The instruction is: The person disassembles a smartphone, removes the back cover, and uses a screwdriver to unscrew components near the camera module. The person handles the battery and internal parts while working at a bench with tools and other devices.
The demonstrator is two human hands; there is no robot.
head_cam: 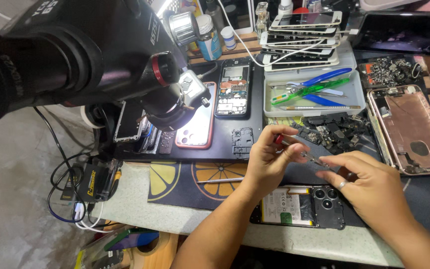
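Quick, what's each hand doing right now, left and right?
Left hand: closed on the red-handled screwdriver.
Right hand: fingers curled at the screwdriver's tip, over the opened phone; whether it grips anything cannot be told.

Even, fairly bright light falls on the surface (140,199) from above and beyond the microscope (75,55), the landmark here. The microscope body, nearest the lens, is large, dark and soft in focus, its black casing showing only faint sheen. Right of it, the stack of screens (302,35) and the tray (314,92) are brightest, with pale glare on glass and plastic. Below and right of the microscope, both hands are sharp, with soft, short shadows under them on the dark mat (195,179). Left of the microscope the floor (11,199) is dimmer and flat. Straight edges bow toward the frame's corners, showing wide-angle distortion.
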